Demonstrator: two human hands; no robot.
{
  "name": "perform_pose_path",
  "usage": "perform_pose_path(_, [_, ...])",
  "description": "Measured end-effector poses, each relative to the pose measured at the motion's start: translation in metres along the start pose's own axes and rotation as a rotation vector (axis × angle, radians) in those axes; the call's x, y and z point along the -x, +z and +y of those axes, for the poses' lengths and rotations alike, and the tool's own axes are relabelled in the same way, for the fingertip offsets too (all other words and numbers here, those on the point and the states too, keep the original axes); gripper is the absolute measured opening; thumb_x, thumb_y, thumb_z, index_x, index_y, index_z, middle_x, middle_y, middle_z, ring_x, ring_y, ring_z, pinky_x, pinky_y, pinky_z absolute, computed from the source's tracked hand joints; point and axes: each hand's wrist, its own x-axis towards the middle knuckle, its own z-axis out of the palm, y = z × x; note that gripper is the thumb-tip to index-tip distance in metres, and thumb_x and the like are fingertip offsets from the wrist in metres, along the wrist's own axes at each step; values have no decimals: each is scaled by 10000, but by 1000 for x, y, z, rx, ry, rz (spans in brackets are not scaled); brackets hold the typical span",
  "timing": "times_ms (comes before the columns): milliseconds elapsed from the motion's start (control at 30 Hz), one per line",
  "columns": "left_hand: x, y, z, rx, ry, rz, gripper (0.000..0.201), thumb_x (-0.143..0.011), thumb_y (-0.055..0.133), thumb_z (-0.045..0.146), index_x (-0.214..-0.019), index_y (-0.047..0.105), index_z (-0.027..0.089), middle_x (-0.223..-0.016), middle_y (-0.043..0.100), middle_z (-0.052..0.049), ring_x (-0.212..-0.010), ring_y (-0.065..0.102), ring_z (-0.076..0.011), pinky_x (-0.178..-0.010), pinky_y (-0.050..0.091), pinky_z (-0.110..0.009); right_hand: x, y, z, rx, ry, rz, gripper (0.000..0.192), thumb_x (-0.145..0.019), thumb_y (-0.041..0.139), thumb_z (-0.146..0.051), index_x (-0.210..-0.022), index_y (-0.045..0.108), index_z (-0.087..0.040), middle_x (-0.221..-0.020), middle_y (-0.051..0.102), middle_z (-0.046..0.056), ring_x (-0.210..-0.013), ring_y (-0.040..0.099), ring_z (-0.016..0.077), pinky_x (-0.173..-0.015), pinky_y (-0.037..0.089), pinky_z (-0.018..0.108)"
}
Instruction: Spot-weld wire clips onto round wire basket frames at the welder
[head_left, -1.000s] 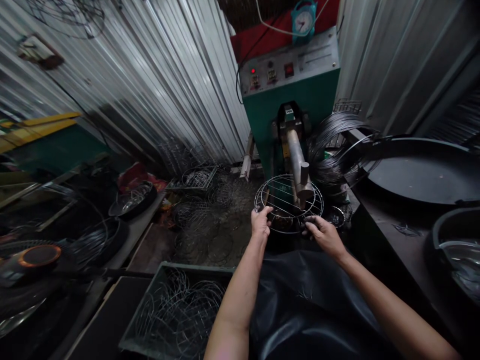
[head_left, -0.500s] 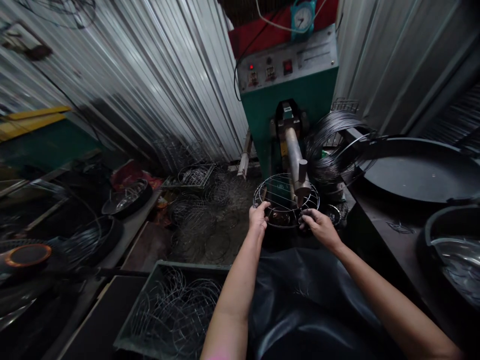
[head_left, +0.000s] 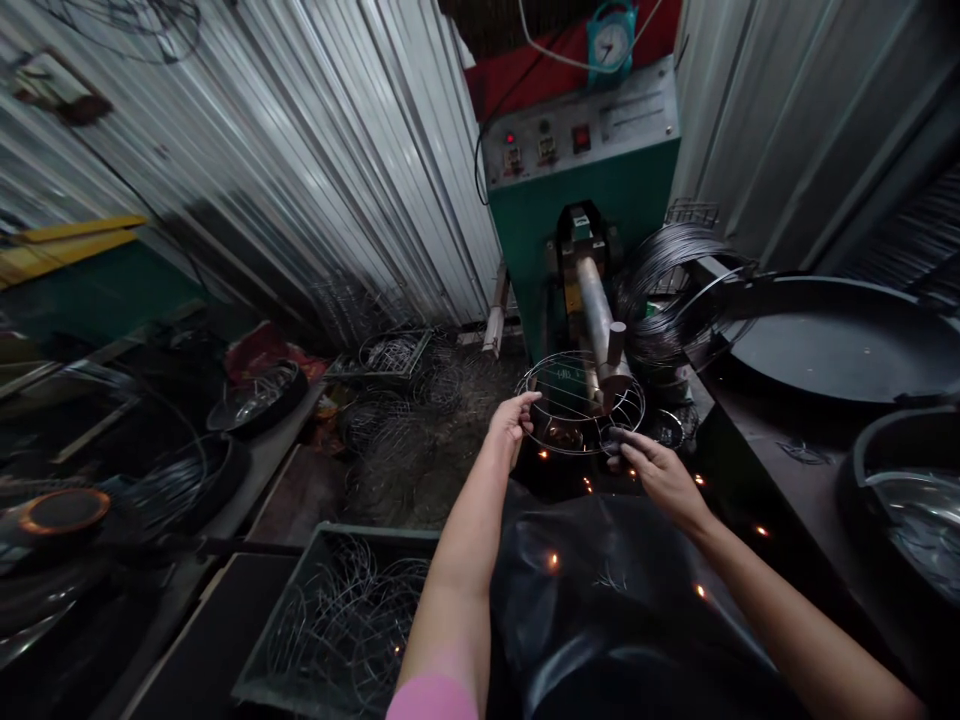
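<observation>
A round wire rack (head_left: 568, 418) with parallel bars sits under the electrode arm (head_left: 598, 305) of a green spot-welding machine (head_left: 517, 230). My left hand (head_left: 516, 415) grips the rack's rim at its left side, thumb on top. At the front right of the rim, close to the welding tip (head_left: 604, 398), my right hand (head_left: 646, 458) has its fingers pinched together. A small wire loop seems to be between those fingers, held against the rack, though dark fingertips make it hard to see. Orange sparks (head_left: 553, 561) are scattered over my dark apron (head_left: 600, 600) and around the hands.
A green bin (head_left: 262, 640) of bent wire pieces stands at lower left. Coiled wire (head_left: 667, 290) hangs right of the machine, beside a wide black pan (head_left: 840, 345) on a bench. A dark tub (head_left: 855, 480) stands nearer. More wire racks lie on the floor (head_left: 442, 450).
Bright sparks have appeared beneath the rack and over the apron. My right hand has shifted slightly right and down from the tip. The view has moved a little.
</observation>
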Motion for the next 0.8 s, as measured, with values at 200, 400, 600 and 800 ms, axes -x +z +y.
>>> perform_pose_path(200, [15, 3, -32, 244, 214, 101, 438, -459, 784, 198, -672, 402, 181, -507, 315, 119, -361, 208, 4, -362, 117, -154, -13, 27, 10, 44, -68, -18, 370, -766, 571, -523, -911, 613, -185, -723, 657, 42, -624, 634, 190, -532, 530, 299])
perform_pose_path(400, [24, 19, -40, 276, 265, 126, 504, -446, 781, 200, -825, 448, 186, -588, 433, 93, -381, 284, 0, -351, 163, -145, -15, 19, 18, 179, -92, 48, 356, -791, 526, -502, -915, 616, -181, -663, 641, 44, -557, 618, 192, -446, 495, 282])
perform_pose_path(600, [26, 28, -45, 307, 271, 149, 530, -458, 778, 190, -868, 442, 190, -589, 427, 97, -381, 287, -4, -349, 167, -145, -19, 8, 12, 145, -72, 68, 391, -772, 551, -521, -919, 602, -163, -755, 662, 65, -577, 633, 181, -426, 496, 261])
perform_pose_path(800, [26, 31, -48, 300, 274, 186, 527, -467, 779, 199, -878, 449, 188, -607, 448, 90, -391, 293, -7, -352, 173, -149, -22, 4, 14, 117, -62, 52, 384, -771, 564, -503, -916, 613, -151, -748, 671, 68, -571, 634, 170, -436, 482, 243])
